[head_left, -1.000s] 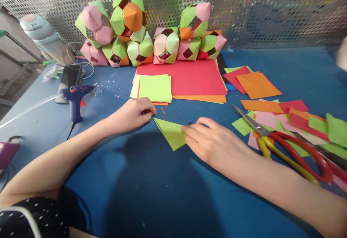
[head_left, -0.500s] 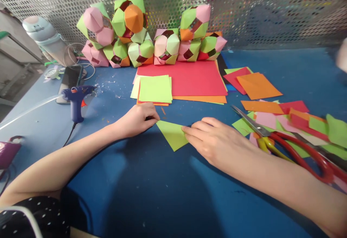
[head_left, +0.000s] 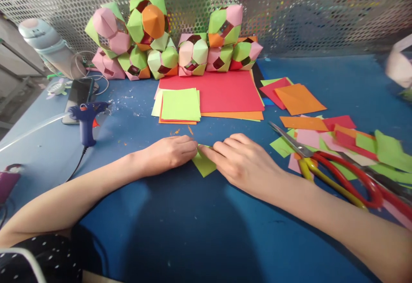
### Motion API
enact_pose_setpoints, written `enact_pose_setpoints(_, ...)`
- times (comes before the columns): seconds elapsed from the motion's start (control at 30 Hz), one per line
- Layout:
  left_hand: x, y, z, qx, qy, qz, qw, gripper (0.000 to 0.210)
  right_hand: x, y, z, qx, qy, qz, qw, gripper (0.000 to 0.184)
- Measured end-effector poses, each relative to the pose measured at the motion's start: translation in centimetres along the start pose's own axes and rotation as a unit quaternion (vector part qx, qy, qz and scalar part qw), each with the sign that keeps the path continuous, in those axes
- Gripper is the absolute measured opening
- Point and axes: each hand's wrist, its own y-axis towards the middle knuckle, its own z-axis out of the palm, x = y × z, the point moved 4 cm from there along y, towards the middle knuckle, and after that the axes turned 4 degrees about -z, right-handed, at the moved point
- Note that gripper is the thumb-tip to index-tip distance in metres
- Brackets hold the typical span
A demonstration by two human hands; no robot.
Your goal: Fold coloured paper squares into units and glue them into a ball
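A folded green sheet of paper [head_left: 204, 168] lies on the blue table in front of me, its point towards me. My left hand [head_left: 172, 152] is closed on the paper's left corner, with the fingers pressed together. From the other side my right hand [head_left: 242, 158] lies over the right part. Its index finger stretches along the top folded edge and its other fingers are curled. Both hands cover the paper's side corners, so only the middle and the lower point show. The fingertips of the two hands almost meet at the fold.
Behind the hands lie a stack of green squares [head_left: 180, 104] and red sheets [head_left: 231, 92]. Folded paper balls [head_left: 193, 55] line the mesh wall. At left stands a blue glue gun [head_left: 87, 122] by a phone [head_left: 77, 96]. Scissors [head_left: 301, 149] and paper scraps [head_left: 357, 139] lie right.
My left hand has moved right along the fold, now covering the left corner. My right index finger has slid left along the top edge. Less of the green paper shows.
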Motion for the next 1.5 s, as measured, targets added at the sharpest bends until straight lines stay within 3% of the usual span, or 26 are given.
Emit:
enact_pose_setpoints(0.1,-0.6,0.1,0.1,0.040,0.084,0.046,0.995,0.030,0.4,0.3,0.5,0.001,-0.021,0.008,1.000,0.029)
enact_pose_setpoints(0.2,-0.8,0.3,0.0,0.041,0.135,0.058,0.988,0.030,0.6,0.4,0.5,0.024,-0.025,0.017,0.999,0.024)
enact_pose_setpoints(0.4,-1.2,0.3,-0.1,0.061,0.158,0.017,0.985,0.025,-0.7,-0.6,-0.9,0.132,-0.018,0.039,0.990,0.020)
enact_pose_setpoints(0.5,-1.6,0.1,0.1,0.046,0.154,-0.017,0.987,0.023,-1.7,-1.6,-1.4,0.155,0.004,0.024,0.988,0.020)
enact_pose_setpoints(0.67,-2.1,-0.1,0.2,0.013,0.119,-0.081,0.989,0.027,-2.5,-3.0,-1.1,0.159,0.018,0.010,0.987,0.021)
enact_pose_setpoints(0.87,-1.8,-0.3,0.0,0.029,0.165,-0.133,0.977,0.029,-2.3,-2.7,-1.4,0.158,0.033,0.021,0.987,0.023)
enact_pose_setpoints(0.97,-2.0,-0.2,0.1,-0.005,0.155,-0.099,0.983,0.025,-1.7,-1.7,-1.3,0.147,0.001,0.059,0.987,0.021)
enact_pose_setpoints(1.07,-2.7,0.0,0.4,-0.035,0.116,-0.031,0.992,0.020,-0.7,-0.5,-0.6,0.089,-0.010,0.098,0.991,0.021)
enact_pose_setpoints(1.17,-3.1,0.1,0.7,-0.025,0.084,-0.001,0.996,0.022,0.3,0.2,0.3,0.049,0.001,0.082,0.995,0.031)
enact_pose_setpoints(1.37,-2.7,-0.1,0.6,-0.007,0.114,-0.092,0.989,0.023,-0.6,-0.3,-0.1,0.134,0.004,0.084,0.987,0.024)
enact_pose_setpoints(1.5,-2.1,-0.4,0.1,-0.030,0.088,-0.128,0.987,0.045,-1.3,-0.9,-0.9,0.131,0.041,0.094,0.986,0.026)
